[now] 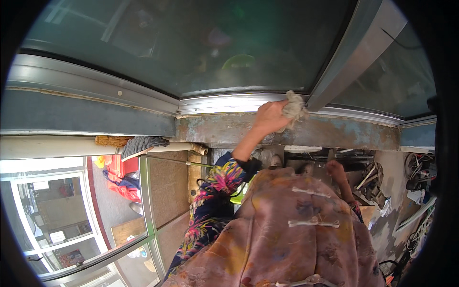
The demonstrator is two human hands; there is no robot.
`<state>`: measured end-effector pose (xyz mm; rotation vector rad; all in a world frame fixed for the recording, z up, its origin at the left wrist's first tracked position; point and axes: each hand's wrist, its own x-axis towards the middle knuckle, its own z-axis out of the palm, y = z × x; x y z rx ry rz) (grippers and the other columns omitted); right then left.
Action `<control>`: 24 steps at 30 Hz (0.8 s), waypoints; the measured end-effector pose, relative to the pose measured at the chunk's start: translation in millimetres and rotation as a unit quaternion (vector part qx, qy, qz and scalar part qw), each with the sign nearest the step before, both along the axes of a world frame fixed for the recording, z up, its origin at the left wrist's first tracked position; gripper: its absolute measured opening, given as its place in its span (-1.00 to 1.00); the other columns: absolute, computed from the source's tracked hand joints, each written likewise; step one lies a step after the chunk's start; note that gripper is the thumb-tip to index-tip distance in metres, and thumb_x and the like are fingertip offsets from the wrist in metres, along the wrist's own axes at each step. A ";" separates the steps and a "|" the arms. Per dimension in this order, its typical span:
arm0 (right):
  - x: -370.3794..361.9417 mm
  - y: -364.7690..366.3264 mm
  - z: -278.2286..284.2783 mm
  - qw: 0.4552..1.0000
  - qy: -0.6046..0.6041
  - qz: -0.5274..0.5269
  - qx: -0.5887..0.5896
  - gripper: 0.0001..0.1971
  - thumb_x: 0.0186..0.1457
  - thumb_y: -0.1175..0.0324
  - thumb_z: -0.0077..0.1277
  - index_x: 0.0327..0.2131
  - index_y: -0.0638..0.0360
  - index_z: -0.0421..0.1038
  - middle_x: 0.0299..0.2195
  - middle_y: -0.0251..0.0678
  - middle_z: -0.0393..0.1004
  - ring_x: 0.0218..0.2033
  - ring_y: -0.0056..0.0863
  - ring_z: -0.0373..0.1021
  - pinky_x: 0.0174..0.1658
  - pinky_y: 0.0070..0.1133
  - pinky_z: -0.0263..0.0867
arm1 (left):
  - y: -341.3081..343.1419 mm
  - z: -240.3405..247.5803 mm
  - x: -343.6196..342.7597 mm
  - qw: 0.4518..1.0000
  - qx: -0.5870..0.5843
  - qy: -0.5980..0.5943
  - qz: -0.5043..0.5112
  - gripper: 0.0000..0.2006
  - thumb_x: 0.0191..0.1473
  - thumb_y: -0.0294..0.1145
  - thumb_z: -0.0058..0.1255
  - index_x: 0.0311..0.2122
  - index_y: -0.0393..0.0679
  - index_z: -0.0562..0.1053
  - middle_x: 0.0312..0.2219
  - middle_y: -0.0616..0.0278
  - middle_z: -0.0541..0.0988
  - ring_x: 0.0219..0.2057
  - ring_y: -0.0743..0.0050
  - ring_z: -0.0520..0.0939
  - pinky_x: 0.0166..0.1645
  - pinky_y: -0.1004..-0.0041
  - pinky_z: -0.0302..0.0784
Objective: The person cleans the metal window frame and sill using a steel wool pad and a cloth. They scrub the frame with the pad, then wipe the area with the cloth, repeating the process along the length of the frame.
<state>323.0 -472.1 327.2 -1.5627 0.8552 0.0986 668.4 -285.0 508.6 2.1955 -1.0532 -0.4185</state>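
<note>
My left hand (270,116) is closed around a crumpled greyish-white rag (293,110). It presses the rag to the bottom of a metal window frame (229,103), close to the corner where an upright frame bar (351,52) meets it. Just under the frame runs a ledge (344,130) with worn, patchy paint, and my left wrist crosses over it. Lower down on the right, my right hand (334,169) hangs by my side below the ledge. Its fingers look curled in, and I see nothing in them.
Dark window glass (191,48) fills the top. At left, a mop with a grey head (143,145) lies by a pale pipe (71,147), above a glazed door or window frame (148,201). A green basin (237,193) shows partly behind my arm. Clutter (373,184) stands low at right.
</note>
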 end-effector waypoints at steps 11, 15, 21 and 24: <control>9.5 0.5 -1.0 0.999 0.005 0.039 -0.020 -0.91 0.08 0.41 -0.03 -0.44 0.21 0.40 -0.64 -0.46 0.37 -0.65 -0.70 0.26 -0.54 -0.68 0.21 | 41.7 -42.5 27.1 0.941 0.248 -0.223 0.064 -0.58 -0.20 -0.32 0.11 -0.11 0.01 0.42 -0.42 0.10 0.56 -0.41 0.13 0.64 -0.33 0.25 0.54; 18.8 -0.9 -4.1 0.997 0.013 0.072 -0.012 -0.90 0.08 0.41 -0.04 -0.43 0.20 0.41 -0.66 -0.45 0.37 -0.64 -0.70 0.27 -0.53 -0.68 0.21 | 115.7 -42.4 69.1 0.903 0.320 -0.195 0.210 -0.53 -0.18 -0.22 0.14 -0.07 0.03 0.40 -0.42 0.11 0.57 -0.39 0.13 0.65 -0.33 0.26 0.55; 15.5 -3.5 -10.7 0.990 0.039 0.137 0.002 -0.90 0.09 0.41 -0.06 -0.43 0.19 0.41 -0.67 -0.43 0.38 -0.65 -0.70 0.29 -0.54 -0.70 0.20 | 281.8 -54.2 65.8 0.780 0.442 -0.047 0.440 -0.63 -0.10 -0.02 0.02 -0.32 -0.09 0.60 -0.29 0.08 0.62 -0.22 0.16 0.64 -0.18 0.31 0.55; 14.6 -7.8 -18.5 0.985 0.046 0.163 0.030 -0.89 0.09 0.39 -0.06 -0.44 0.19 0.40 -0.67 -0.43 0.39 -0.65 -0.70 0.30 -0.56 -0.69 0.20 | 338.7 -57.8 14.7 0.772 0.404 0.011 0.490 -0.56 -0.11 -0.03 -0.01 -0.22 -0.15 0.54 -0.26 -0.07 0.58 -0.18 -0.02 0.59 -0.13 0.19 0.50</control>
